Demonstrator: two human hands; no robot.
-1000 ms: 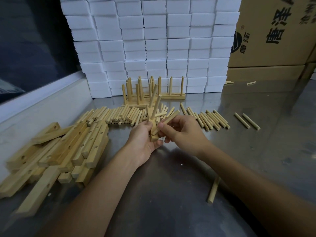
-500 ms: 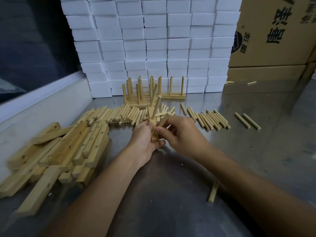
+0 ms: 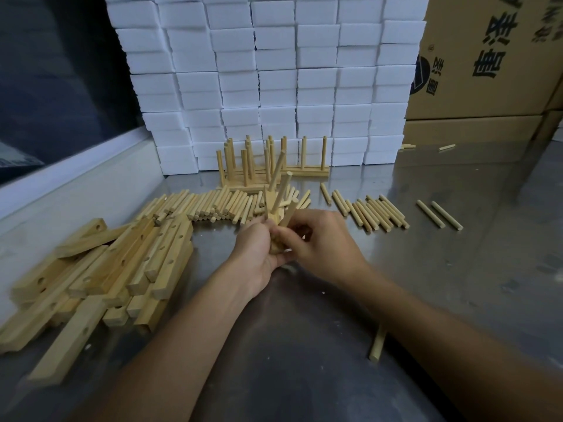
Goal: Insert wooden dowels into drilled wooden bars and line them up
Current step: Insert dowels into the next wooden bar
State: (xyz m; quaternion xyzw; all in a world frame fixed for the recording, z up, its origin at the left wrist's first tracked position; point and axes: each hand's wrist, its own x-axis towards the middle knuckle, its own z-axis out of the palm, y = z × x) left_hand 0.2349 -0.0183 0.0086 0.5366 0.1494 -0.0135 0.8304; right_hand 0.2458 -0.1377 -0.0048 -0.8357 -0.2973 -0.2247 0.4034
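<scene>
Here both hands point(image 3: 292, 239) pinch a dowelled bar point(image 3: 275, 214) above the table point(image 3: 457, 269).

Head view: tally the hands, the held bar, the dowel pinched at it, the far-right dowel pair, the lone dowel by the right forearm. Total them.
Hands: 2 (left hand, right hand)
Held bar: 1
Pinched dowel: 1
Far-right dowels: 2
Lone dowel: 1
Total: 7
</scene>
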